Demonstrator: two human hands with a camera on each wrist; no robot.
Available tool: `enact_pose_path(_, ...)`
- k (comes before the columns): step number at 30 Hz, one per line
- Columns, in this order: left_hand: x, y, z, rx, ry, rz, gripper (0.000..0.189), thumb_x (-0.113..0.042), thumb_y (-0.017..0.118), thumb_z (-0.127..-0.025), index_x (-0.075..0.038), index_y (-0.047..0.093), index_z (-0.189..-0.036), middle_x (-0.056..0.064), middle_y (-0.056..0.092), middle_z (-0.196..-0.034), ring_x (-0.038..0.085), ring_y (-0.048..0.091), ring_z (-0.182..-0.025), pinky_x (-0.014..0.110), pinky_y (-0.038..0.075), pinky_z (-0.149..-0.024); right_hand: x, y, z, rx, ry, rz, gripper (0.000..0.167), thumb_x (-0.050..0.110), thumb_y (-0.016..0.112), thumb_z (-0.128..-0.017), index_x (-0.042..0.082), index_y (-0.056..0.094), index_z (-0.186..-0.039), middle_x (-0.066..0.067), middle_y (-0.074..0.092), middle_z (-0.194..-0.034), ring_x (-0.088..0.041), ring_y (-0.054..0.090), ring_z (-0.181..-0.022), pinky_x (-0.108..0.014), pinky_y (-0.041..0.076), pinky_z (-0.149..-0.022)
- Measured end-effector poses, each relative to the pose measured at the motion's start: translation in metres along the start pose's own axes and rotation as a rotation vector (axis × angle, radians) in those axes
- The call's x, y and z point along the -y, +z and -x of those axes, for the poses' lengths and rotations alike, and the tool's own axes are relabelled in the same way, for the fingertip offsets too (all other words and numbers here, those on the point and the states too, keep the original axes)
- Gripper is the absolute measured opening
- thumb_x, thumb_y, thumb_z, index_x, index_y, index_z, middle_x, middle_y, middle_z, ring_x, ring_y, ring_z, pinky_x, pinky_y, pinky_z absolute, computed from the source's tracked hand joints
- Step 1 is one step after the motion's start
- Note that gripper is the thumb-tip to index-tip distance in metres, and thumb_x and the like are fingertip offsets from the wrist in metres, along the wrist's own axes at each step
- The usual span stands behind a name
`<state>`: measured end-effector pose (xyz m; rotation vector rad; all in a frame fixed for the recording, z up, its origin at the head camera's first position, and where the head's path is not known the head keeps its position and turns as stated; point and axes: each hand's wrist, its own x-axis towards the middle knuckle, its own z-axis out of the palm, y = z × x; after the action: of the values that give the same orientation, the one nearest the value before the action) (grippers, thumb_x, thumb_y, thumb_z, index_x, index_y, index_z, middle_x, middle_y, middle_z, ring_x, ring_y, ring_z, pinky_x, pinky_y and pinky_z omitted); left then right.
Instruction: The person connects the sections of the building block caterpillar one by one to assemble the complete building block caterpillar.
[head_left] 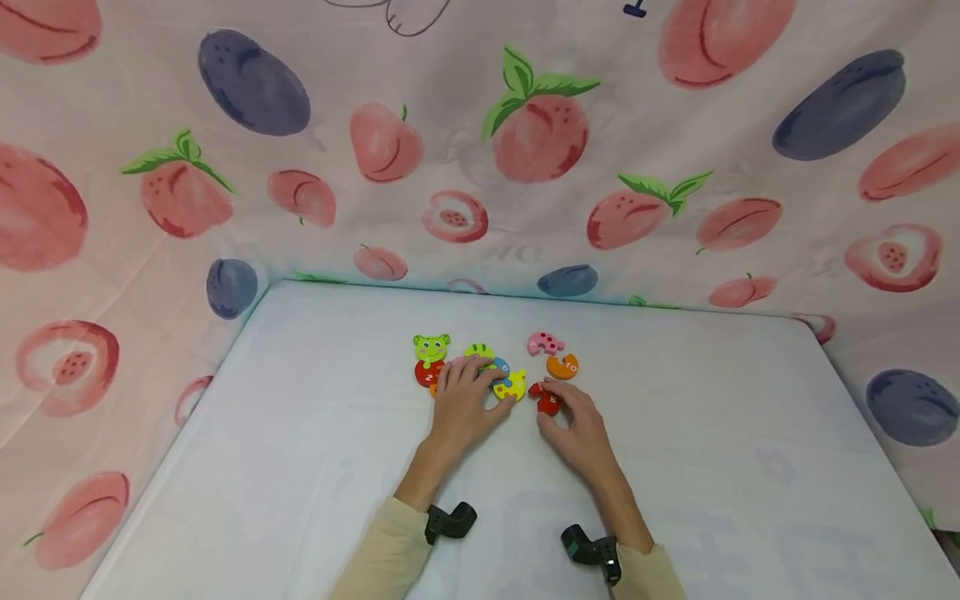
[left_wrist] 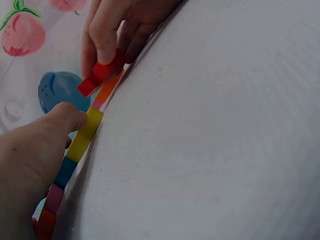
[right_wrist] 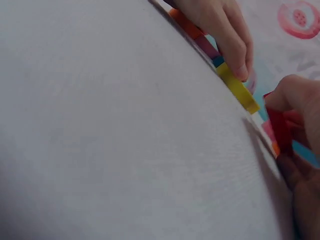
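My right hand [head_left: 583, 429] pinches a red puzzle piece [head_left: 549, 404] between thumb and fingers. In the left wrist view this red piece is tilted above the white surface. My left hand [head_left: 463, 404] lies with extended fingers over a row of joined caterpillar-like puzzle pieces, its thumb beside the yellow piece [head_left: 513, 387]. At the left of the row is a green smiling animal head [head_left: 431, 347], with a red numbered piece [head_left: 427, 373] below it. A green striped piece [head_left: 477, 352] and a blue piece [head_left: 501, 367] show past the fingers; the hand hides others.
A pink spotted piece [head_left: 544, 342] and an orange piece [head_left: 562, 367] lie loose just beyond my right hand. All of it is on a white-covered table [head_left: 300, 467]. Fruit-printed cloth [head_left: 450, 125] hangs behind and at both sides.
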<state>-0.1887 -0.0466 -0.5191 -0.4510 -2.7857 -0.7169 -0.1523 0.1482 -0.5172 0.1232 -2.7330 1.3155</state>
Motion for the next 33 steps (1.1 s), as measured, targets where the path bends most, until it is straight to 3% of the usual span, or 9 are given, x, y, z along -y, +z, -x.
enact_pose_path(7, 0.001, 0.0, 0.001, 0.016, -0.011, 0.013, 0.038, -0.044, 0.067, -0.086, -0.024, 0.066, -0.118, 0.002, 0.055, -0.135, 0.024, 0.042, -0.13, 0.053, 0.026, -0.116, 0.002, 0.012, -0.021, -0.012, -0.033, -0.088, 0.042, 0.014, 0.066, -0.087, 0.016, 0.061, -0.128, -0.005, 0.056, -0.14, -0.028, 0.046, -0.134, -0.053, 0.039, -0.111)
enact_pose_path(14, -0.001, -0.001, 0.002, 0.033, -0.013, 0.019, 0.037, -0.044, 0.066, -0.087, -0.023, 0.066, -0.118, 0.002, 0.055, -0.133, 0.025, 0.042, -0.13, 0.054, 0.025, -0.116, 0.004, 0.027, -0.04, -0.052, -0.06, -0.062, 0.04, 0.01, 0.062, -0.086, 0.013, 0.063, -0.126, -0.005, 0.054, -0.142, -0.028, 0.043, -0.137, -0.053, 0.034, -0.114)
enact_pose_path(25, -0.001, -0.002, 0.0, 0.024, -0.007, -0.001, 0.038, -0.044, 0.066, -0.087, -0.023, 0.066, -0.118, 0.002, 0.056, -0.134, 0.024, 0.042, -0.131, 0.053, 0.025, -0.117, 0.006, 0.027, -0.042, -0.057, -0.079, -0.056, 0.039, 0.005, 0.059, -0.085, 0.009, 0.064, -0.124, -0.007, 0.054, -0.142, -0.029, 0.042, -0.137, -0.054, 0.034, -0.114)
enact_pose_path(33, -0.002, -0.001, 0.001, 0.029, -0.013, 0.008, 0.037, -0.043, 0.066, -0.087, -0.023, 0.066, -0.118, 0.002, 0.055, -0.133, 0.024, 0.042, -0.131, 0.053, 0.024, -0.117, 0.007, 0.027, -0.043, 0.002, -0.106, 0.012, 0.04, 0.006, 0.055, -0.089, 0.008, 0.061, -0.128, -0.008, 0.05, -0.146, -0.03, 0.037, -0.142, -0.052, 0.031, -0.117)
